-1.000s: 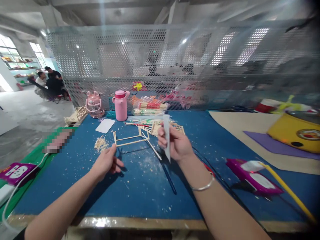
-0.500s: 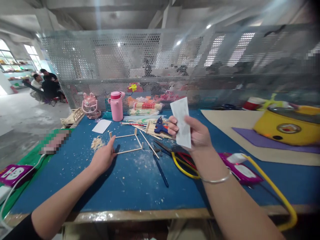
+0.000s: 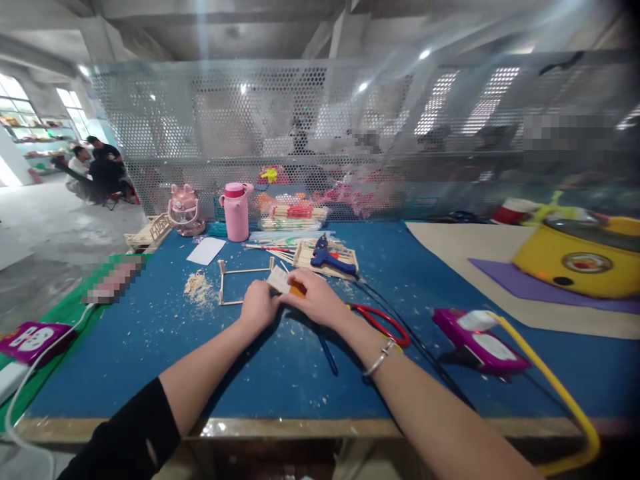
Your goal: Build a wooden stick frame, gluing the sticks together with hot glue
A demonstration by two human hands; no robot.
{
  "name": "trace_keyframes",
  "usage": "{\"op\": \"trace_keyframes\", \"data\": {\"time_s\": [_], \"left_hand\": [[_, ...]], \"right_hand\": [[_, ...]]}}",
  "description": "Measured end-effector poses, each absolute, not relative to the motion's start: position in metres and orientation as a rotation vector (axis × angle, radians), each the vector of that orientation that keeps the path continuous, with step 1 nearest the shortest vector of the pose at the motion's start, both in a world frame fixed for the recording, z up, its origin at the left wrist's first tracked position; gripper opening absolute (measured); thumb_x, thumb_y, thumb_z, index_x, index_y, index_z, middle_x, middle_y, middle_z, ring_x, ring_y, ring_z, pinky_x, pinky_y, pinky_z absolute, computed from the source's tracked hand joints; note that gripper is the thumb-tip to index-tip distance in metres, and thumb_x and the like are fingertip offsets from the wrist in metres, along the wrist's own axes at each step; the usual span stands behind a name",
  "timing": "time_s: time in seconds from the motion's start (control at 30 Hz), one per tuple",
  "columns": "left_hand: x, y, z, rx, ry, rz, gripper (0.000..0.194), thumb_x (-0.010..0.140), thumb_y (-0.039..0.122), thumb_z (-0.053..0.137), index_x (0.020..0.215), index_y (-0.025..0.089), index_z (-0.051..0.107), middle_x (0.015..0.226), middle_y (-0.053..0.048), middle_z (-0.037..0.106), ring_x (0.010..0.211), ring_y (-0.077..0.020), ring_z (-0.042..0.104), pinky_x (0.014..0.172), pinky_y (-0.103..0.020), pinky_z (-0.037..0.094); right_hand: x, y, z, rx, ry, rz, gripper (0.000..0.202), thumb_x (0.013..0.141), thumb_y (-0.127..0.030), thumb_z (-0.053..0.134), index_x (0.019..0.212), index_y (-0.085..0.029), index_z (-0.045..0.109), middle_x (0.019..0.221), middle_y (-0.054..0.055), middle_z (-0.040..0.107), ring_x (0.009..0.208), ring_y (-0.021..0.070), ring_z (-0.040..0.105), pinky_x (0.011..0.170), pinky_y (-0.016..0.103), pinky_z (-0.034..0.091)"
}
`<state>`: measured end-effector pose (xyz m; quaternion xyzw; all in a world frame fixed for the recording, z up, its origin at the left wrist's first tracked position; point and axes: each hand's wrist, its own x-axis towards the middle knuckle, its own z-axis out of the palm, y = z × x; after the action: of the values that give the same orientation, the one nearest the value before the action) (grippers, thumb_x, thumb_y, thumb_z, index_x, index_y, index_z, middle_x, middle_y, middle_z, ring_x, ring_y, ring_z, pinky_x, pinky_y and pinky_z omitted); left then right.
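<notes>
A thin wooden stick frame (image 3: 246,271) with short upright posts lies on the blue tabletop. My left hand (image 3: 259,307) is closed at its near right corner, which the fingers hide. Against it, my right hand (image 3: 316,298) pinches a small white sheet (image 3: 279,279) between thumb and fingers. An orange patch (image 3: 299,288) shows under the right fingers; whether it belongs to the sheet I cannot tell. Beyond the hands, a blue glue gun (image 3: 334,259) rests on a tray-like piece of sticks. Scissors with red handles (image 3: 387,325) lie partly behind my right wrist.
Wood crumbs (image 3: 197,287) and a white card (image 3: 206,251) lie left of the frame. A pink bottle (image 3: 236,213) and bundled sticks (image 3: 293,219) stand at the back. Purple power strips (image 3: 483,343) and a yellow pot (image 3: 580,257) are at the sides; cables cross the right.
My right hand has come down and left with the white sheet, from above the table to the frame. My left hand has shifted right, from the frame's left post to its right side.
</notes>
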<state>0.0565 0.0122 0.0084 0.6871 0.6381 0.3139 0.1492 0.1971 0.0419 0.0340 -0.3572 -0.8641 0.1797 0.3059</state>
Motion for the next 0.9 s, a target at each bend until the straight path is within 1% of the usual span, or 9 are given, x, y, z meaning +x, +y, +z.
{"op": "trace_keyframes", "data": {"time_s": [0.07,0.13,0.23,0.3,0.4,0.57,0.7,0.8,0.9], "left_hand": [[0.055,0.016,0.003,1.967,1.867,0.876,0.02,0.075,0.017,0.05,0.079,0.012,0.069,0.083,-0.014,0.069,0.078,-0.0233,0.061,0.072,-0.031,0.042],[0.053,0.016,0.0,1.966,1.881,0.872,0.021,0.074,0.012,0.048,0.079,0.012,0.068,0.083,-0.014,0.068,0.077,-0.0227,0.06,0.072,-0.031,0.042],[0.053,0.015,-0.002,1.978,1.897,0.861,0.022,0.072,0.01,0.048,0.082,0.012,0.067,0.084,-0.013,0.067,0.078,-0.0225,0.059,0.071,-0.03,0.041],[0.055,0.016,-0.002,1.985,1.907,0.858,0.022,0.074,0.012,0.048,0.085,0.012,0.067,0.085,-0.014,0.067,0.081,-0.0232,0.058,0.071,-0.03,0.041],[0.054,0.017,-0.002,2.02,1.878,0.854,0.02,0.078,0.018,0.05,0.084,0.015,0.069,0.085,-0.012,0.067,0.084,-0.0227,0.057,0.074,-0.03,0.041],[0.034,0.011,0.005,2.164,1.614,0.779,0.018,0.078,0.028,0.057,0.084,0.02,0.072,0.081,-0.007,0.069,0.076,-0.0181,0.058,0.072,-0.026,0.04],[0.018,-0.01,0.013,2.198,1.497,0.676,0.019,0.079,0.03,0.056,0.083,0.023,0.072,0.083,-0.004,0.07,0.078,-0.0175,0.058,0.072,-0.026,0.04],[0.017,-0.026,0.01,2.114,1.687,0.717,0.018,0.078,0.033,0.056,0.082,0.025,0.072,0.082,-0.004,0.069,0.08,-0.0195,0.056,0.075,-0.029,0.038],[0.024,-0.035,0.002,1.979,1.879,0.823,0.019,0.077,0.035,0.057,0.084,0.026,0.072,0.082,-0.005,0.068,0.083,-0.0219,0.053,0.077,-0.034,0.036]], "right_hand": [[0.195,0.036,0.03,-0.929,-2.361,0.411,0.013,0.077,-0.028,0.056,0.077,-0.016,0.05,0.082,0.004,0.052,0.076,0.0146,0.047,0.071,0.028,0.038],[0.193,0.033,0.029,-0.926,-2.391,0.383,0.01,0.079,-0.026,0.053,0.078,-0.016,0.051,0.084,0.005,0.054,0.077,0.0152,0.048,0.072,0.028,0.039],[0.192,0.033,0.029,-0.928,-2.403,0.378,0.018,0.071,-0.025,0.06,0.084,-0.016,0.052,0.089,0.007,0.056,0.082,0.017,0.05,0.075,0.03,0.041],[0.195,0.033,0.031,-0.931,-2.4,0.387,0.027,0.065,-0.019,0.063,0.09,-0.016,0.053,0.094,0.008,0.057,0.085,0.0183,0.052,0.078,0.031,0.041],[0.2,0.033,0.035,-0.948,-2.357,0.367,0.027,0.064,-0.013,0.056,0.091,-0.016,0.056,0.094,0.008,0.059,0.087,0.0186,0.054,0.079,0.031,0.042],[0.209,0.037,0.043,-1.121,-2.116,0.42,0.024,0.07,-0.024,0.055,0.093,-0.016,0.061,0.09,0.007,0.065,0.081,0.0181,0.059,0.075,0.031,0.046],[0.211,0.035,0.045,-1.017,-2.242,0.41,0.024,0.07,-0.024,0.058,0.091,-0.019,0.067,0.106,0.009,0.063,0.098,0.0213,0.058,0.087,0.037,0.043],[0.208,0.026,0.045,-0.916,-2.335,0.424,0.027,0.072,-0.024,0.057,0.097,-0.02,0.068,0.116,0.011,0.059,0.103,0.0213,0.057,0.09,0.038,0.043],[0.2,0.014,0.043,-0.82,-2.404,0.382,0.028,0.075,-0.021,0.053,0.099,-0.02,0.068,0.118,0.011,0.057,0.103,0.0204,0.057,0.089,0.035,0.044]]}}
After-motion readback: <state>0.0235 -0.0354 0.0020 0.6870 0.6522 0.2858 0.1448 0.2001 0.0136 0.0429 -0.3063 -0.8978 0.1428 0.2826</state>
